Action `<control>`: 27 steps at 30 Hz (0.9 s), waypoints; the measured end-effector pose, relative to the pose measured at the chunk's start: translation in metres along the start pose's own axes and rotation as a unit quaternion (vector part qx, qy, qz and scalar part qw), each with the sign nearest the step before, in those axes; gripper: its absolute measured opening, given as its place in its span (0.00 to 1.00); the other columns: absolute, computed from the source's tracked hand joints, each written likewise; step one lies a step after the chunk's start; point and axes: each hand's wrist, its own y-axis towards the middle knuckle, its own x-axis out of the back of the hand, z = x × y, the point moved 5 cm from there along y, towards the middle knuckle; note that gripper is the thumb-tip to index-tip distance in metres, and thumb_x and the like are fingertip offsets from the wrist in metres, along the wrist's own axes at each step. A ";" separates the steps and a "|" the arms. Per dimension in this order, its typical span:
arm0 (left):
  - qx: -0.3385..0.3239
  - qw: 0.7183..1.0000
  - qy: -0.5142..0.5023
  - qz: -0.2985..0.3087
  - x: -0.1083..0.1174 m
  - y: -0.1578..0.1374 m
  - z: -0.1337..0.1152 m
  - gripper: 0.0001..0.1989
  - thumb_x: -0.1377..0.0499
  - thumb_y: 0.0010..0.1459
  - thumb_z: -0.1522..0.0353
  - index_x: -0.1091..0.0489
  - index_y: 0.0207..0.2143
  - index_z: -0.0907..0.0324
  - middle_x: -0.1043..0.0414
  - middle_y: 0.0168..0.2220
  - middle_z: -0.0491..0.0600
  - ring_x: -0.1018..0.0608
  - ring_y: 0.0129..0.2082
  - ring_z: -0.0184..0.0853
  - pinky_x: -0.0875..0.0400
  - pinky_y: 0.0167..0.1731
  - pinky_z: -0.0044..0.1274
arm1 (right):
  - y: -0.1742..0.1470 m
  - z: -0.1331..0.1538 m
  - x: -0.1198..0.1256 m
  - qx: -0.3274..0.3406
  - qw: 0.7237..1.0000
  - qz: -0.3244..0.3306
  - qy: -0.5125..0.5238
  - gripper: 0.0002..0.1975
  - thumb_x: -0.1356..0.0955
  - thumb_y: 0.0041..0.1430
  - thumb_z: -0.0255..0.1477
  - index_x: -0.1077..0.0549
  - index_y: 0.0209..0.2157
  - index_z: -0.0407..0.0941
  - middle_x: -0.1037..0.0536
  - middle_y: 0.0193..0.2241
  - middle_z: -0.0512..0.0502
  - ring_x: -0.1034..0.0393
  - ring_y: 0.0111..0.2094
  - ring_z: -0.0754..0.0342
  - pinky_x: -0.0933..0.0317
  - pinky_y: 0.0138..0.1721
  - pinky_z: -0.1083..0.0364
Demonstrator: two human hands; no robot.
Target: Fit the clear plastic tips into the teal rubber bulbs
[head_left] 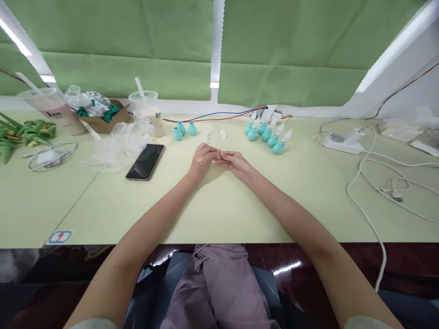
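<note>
My left hand (203, 160) and my right hand (236, 163) meet over the table, fingertips pinched together. Whatever lies between them is too small or hidden to make out. Just beyond the fingers are small white tips (223, 133) and some clear pieces (211, 136). Behind my left hand stand turquoise rubber bulbs without tips (177, 134). To the right, several turquoise bulbs with white pointed nozzles (278, 147) stand in a cluster.
A phone (145, 162) and a crumpled plastic bag (118, 144) lie left, near a drink cup (148, 114) and a cardboard box (106, 122). Another cup (56, 112) and green folded pieces (30, 132) sit farther left. A power strip (345, 141) with white cables (360, 171) lies right.
</note>
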 end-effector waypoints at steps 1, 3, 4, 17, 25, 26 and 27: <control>-0.002 1.000 -0.001 0.000 0.000 0.000 -0.001 0.08 0.46 0.59 0.67 0.27 0.32 0.56 0.26 0.30 0.48 0.30 0.32 0.30 0.33 0.31 0.25 | 0.000 0.000 0.000 -0.003 1.000 0.005 0.001 0.06 0.26 0.46 0.28 0.24 0.26 0.41 0.20 0.27 0.47 0.24 0.34 0.54 0.31 0.43 0.54; -0.011 1.000 -0.002 0.001 0.000 0.000 -0.002 0.08 0.46 0.59 0.67 0.27 0.33 0.56 0.26 0.30 0.48 0.31 0.32 0.30 0.33 0.31 0.25 | 0.000 0.000 0.000 -0.006 1.000 0.010 0.001 0.05 0.26 0.46 0.28 0.24 0.26 0.41 0.20 0.27 0.46 0.24 0.34 0.54 0.31 0.43 0.53; -0.015 1.000 -0.001 0.002 0.001 0.000 -0.004 0.08 0.46 0.59 0.68 0.27 0.33 0.56 0.26 0.30 0.48 0.31 0.32 0.30 0.33 0.31 0.25 | 0.000 0.000 0.000 -0.008 1.000 0.010 0.002 0.05 0.26 0.46 0.28 0.24 0.26 0.41 0.20 0.26 0.46 0.24 0.33 0.54 0.31 0.43 0.53; 0.004 1.000 0.003 0.024 -0.002 -0.001 -0.001 0.10 0.47 0.60 0.66 0.27 0.31 0.57 0.25 0.30 0.49 0.29 0.33 0.31 0.32 0.33 0.26 | 0.002 -0.001 0.003 0.005 1.000 -0.001 -0.008 0.06 0.26 0.45 0.28 0.25 0.24 0.41 0.21 0.25 0.48 0.25 0.32 0.55 0.31 0.43 0.53; 0.062 0.998 0.030 0.002 0.006 0.005 -0.003 0.09 0.47 0.60 0.68 0.28 0.38 0.59 0.24 0.35 0.50 0.26 0.36 0.32 0.30 0.37 0.28 | 0.004 0.001 -0.003 0.062 0.998 0.028 -0.007 0.11 0.28 0.49 0.36 0.25 0.35 0.46 0.21 0.35 0.48 0.26 0.39 0.53 0.31 0.42 0.52; 0.071 0.997 0.031 -0.001 0.007 0.006 -0.004 0.10 0.48 0.61 0.68 0.28 0.38 0.59 0.24 0.36 0.51 0.26 0.37 0.32 0.30 0.38 0.28 | 0.004 0.001 -0.006 0.063 0.997 0.045 -0.001 0.13 0.30 0.51 0.38 0.26 0.37 0.47 0.22 0.37 0.48 0.26 0.41 0.53 0.31 0.42 0.52; 0.078 0.997 0.029 -0.002 0.008 0.006 -0.005 0.10 0.48 0.61 0.69 0.28 0.38 0.58 0.24 0.37 0.51 0.26 0.38 0.32 0.30 0.39 0.28 | 0.003 0.000 -0.008 0.055 0.996 0.064 0.002 0.15 0.32 0.53 0.41 0.26 0.38 0.47 0.22 0.39 0.47 0.27 0.41 0.52 0.32 0.41 0.51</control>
